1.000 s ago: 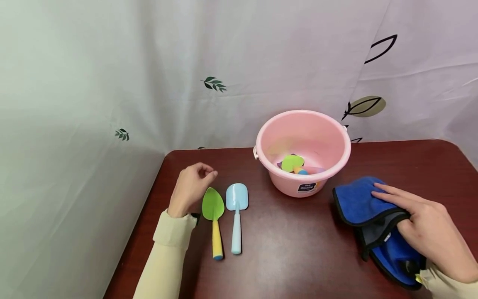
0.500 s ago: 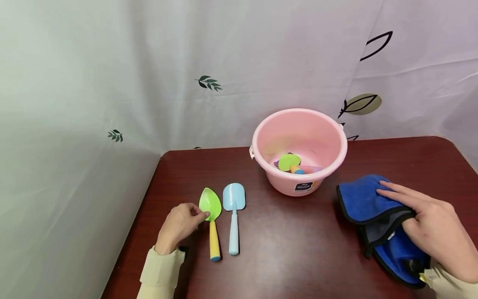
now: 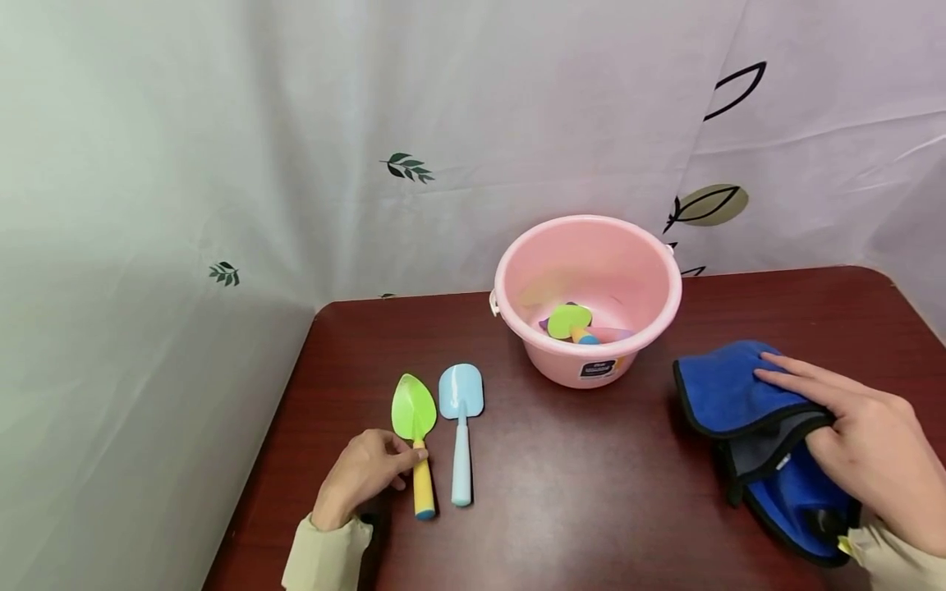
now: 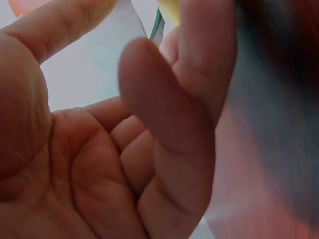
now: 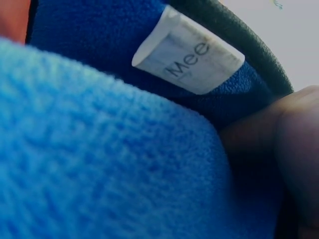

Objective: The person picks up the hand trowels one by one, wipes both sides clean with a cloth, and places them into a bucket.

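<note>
In the head view my left hand [image 3: 369, 469] pinches the yellow handle of a green pointed toy shovel [image 3: 414, 408] near its neck, and the shovel lies on the table. Curled fingers fill the left wrist view, where a bit of yellow handle [image 4: 170, 9] shows at the top. Just right of that shovel lies a light blue toy shovel [image 3: 461, 392]. At the far right my right hand [image 3: 868, 443] grips a folded blue towel [image 3: 732, 386] with black edging, fingers on top and thumb tucked beneath. A white label [image 5: 192, 55] reading "Mee" shows on it.
A pink bucket [image 3: 587, 361] stands at the back of the dark red table [image 3: 591, 468]. Inside lie a green-headed toy tool [image 3: 568, 320] and other colourful pieces, partly hidden by the rim. A pale curtain [image 3: 296, 148] with leaf prints hangs behind and at left.
My left hand has come down from beside the green shovel's blade to its yellow handle. The right hand stays on the towel, and the whole head view has shifted slightly.
</note>
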Demonstrator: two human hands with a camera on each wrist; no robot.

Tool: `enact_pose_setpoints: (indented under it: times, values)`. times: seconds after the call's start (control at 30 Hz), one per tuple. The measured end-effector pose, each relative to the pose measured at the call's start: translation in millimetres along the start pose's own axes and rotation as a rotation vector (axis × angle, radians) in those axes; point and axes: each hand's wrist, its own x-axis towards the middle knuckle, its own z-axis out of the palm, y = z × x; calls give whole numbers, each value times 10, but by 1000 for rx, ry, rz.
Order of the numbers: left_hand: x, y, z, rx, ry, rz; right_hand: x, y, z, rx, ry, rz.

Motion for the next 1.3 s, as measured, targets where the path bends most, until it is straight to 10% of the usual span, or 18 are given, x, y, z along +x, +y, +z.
enact_pose_setpoints:
  times: [0.63,1.3]
  values:
    - [78,-76,121,-138,-51,-15,-18,-9,-25,19,1,32]
    - [-122,-95,24,-87,190,-45,-25,-243,-89,200,123,2]
